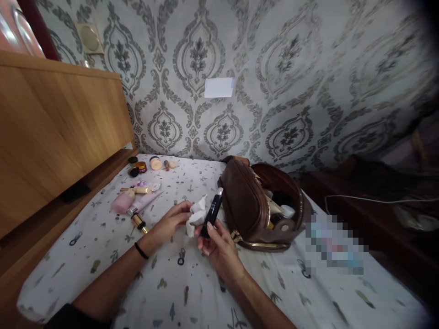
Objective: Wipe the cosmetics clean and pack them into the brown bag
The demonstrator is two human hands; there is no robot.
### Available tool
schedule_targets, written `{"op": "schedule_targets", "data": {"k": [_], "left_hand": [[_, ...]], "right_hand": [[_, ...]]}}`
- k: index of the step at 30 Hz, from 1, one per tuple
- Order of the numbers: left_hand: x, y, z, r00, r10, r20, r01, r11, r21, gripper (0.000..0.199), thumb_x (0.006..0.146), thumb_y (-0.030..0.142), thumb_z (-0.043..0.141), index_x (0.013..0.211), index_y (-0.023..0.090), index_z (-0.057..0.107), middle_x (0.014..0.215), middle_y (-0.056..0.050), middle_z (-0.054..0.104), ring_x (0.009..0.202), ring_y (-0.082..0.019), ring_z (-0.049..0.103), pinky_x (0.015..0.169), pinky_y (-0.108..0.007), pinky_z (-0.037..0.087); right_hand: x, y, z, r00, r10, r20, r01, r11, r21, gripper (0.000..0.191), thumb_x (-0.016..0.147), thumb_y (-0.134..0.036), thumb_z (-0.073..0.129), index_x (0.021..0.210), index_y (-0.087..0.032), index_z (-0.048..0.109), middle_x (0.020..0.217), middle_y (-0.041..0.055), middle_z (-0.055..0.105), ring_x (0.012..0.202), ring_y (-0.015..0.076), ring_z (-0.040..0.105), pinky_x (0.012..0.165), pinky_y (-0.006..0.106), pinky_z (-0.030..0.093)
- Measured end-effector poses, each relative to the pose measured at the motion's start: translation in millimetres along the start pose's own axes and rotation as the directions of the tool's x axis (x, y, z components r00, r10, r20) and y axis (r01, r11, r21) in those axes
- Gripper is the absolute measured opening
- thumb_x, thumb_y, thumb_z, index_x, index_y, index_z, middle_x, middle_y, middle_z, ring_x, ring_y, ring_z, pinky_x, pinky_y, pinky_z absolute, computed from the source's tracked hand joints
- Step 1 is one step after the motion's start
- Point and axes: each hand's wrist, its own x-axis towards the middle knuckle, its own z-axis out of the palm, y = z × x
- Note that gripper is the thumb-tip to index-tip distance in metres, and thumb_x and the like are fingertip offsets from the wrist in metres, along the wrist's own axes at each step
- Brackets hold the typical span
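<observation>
My right hand [219,246] grips a black cosmetic tube [212,212] with a silvery cap, tilted upward in front of me. Pinched in my left hand [173,220] is a crumpled white tissue [197,217], close against the tube's left side. A black band circles my left wrist. Just right of the tube stands a brown leather toiletry bag [243,201], unzipped, with several items partly visible inside, among them a white-capped one [287,211]. Left of my left hand lies a gold-and-black bottle [139,223].
Several cosmetics lie at the left: a pink bottle [123,202], a lilac tube [149,199] and small jars [141,167]. A wooden cabinet [61,128] borders the left side. Patterned wallpaper [192,114] rises behind the printed sheet [164,292]. A blurred-out object [336,246] lies right.
</observation>
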Motion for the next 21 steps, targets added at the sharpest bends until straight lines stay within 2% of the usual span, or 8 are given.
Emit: {"op": "schedule_targets", "data": {"k": [2, 4, 6, 8, 10, 14, 18, 21], "left_hand": [[-1, -1, -1.4, 0.998, -0.004, 0.067, 0.002, 1.000, 0.031, 0.021, 0.082, 0.037, 0.070, 0.093, 0.020, 0.065, 0.072, 0.000, 0.065, 0.067, -0.016, 0.063, 0.066, -0.025, 0.046], [0, -3, -1.8, 0.997, -0.005, 0.076, 0.000, 0.998, 0.062, 0.031, 0.076, 0.035, 0.078, 0.100, 0.019, 0.066, 0.084, -0.002, 0.068, 0.077, -0.017, 0.065, 0.070, -0.024, 0.048], [2, -6, -2.0, 1.000, -0.011, 0.011, 0.011, 0.998, 0.068, 0.038, 0.069, 0.035, 0.084, 0.099, 0.018, 0.067, 0.086, -0.003, 0.070, 0.075, -0.017, 0.066, 0.066, -0.024, 0.049], [4, -9, -2.6, 0.998, -0.022, -0.062, 0.025, 0.999, 0.047, 0.036, 0.070, 0.040, 0.083, 0.092, 0.016, 0.067, 0.075, -0.003, 0.070, 0.059, -0.015, 0.063, 0.055, -0.024, 0.047], [7, -9, -3.3, 0.987, 0.015, -0.159, -0.013, 1.000, 0.013, 0.034, 0.072, 0.043, 0.080, 0.088, 0.017, 0.065, 0.069, -0.001, 0.068, 0.051, -0.013, 0.059, 0.051, -0.022, 0.044], [10, -8, -0.7, 0.930, 0.105, -0.352, -0.128, 0.991, -0.045, 0.038, 0.072, 0.047, 0.079, 0.092, 0.019, 0.064, 0.075, 0.002, 0.067, 0.058, -0.010, 0.056, 0.053, -0.019, 0.042], [5, -12, 9.8, 0.932, 0.063, -0.358, -0.084, 0.995, -0.044, 0.037, 0.072, 0.048, 0.079, 0.090, 0.018, 0.066, 0.073, 0.002, 0.065, 0.060, -0.010, 0.055, 0.054, -0.019, 0.041], [2, -13, 16.5, 0.911, 0.090, -0.403, -0.082, 0.996, 0.037, 0.035, 0.074, 0.047, 0.078, 0.090, 0.018, 0.068, 0.076, 0.001, 0.066, 0.066, -0.013, 0.056, 0.060, -0.021, 0.044]], "right_hand": [[0, 1, 0, 1.000, 0.009, -0.028, -0.009, 1.000, -0.015, 0.042, 0.072, -0.048, 0.080, 0.095, -0.020, 0.058, 0.075, -0.0002, 0.065, 0.053, 0.0091, 0.054, 0.045, 0.019, 0.035], [0, 2, 0, 0.998, 0.020, -0.067, -0.021, 1.000, -0.020, 0.044, 0.070, -0.047, 0.081, 0.099, -0.022, 0.059, 0.073, -0.0027, 0.062, 0.053, 0.0093, 0.053, 0.045, 0.020, 0.035], [0, 4, 0, 0.995, 0.041, -0.087, -0.043, 0.999, -0.027, 0.048, 0.069, -0.048, 0.081, 0.102, -0.023, 0.058, 0.070, -0.0045, 0.060, 0.053, 0.0094, 0.052, 0.046, 0.020, 0.037], [0, 5, -1, 0.996, 0.051, -0.067, -0.055, 0.997, -0.063, 0.052, 0.070, -0.052, 0.080, 0.105, -0.023, 0.055, 0.071, -0.0039, 0.061, 0.053, 0.0096, 0.053, 0.048, 0.021, 0.038], [-1, 7, -2, 0.999, 0.027, -0.036, -0.032, 0.990, -0.140, 0.053, 0.074, -0.055, 0.076, 0.108, -0.023, 0.051, 0.075, -0.0020, 0.064, 0.052, 0.0093, 0.054, 0.047, 0.021, 0.036], [-4, 10, -5, 0.999, -0.021, 0.030, 0.030, 0.942, -0.334, 0.049, 0.082, -0.056, 0.068, 0.111, -0.024, 0.044, 0.077, -0.0019, 0.065, 0.049, 0.0082, 0.051, 0.045, 0.020, 0.032], [-7, 12, -7, 0.988, 0.024, 0.153, 0.060, 0.852, -0.521, 0.043, 0.084, -0.050, 0.067, 0.113, -0.022, 0.050, 0.066, -0.0049, 0.058, 0.047, 0.0090, 0.048, 0.045, 0.021, 0.032], [-8, 13, -6, 0.986, 0.006, 0.164, 0.091, 0.808, -0.582, 0.039, 0.086, -0.047, 0.065, 0.112, -0.021, 0.053, 0.066, -0.0043, 0.057, 0.048, 0.0093, 0.048, 0.046, 0.023, 0.034]]}}
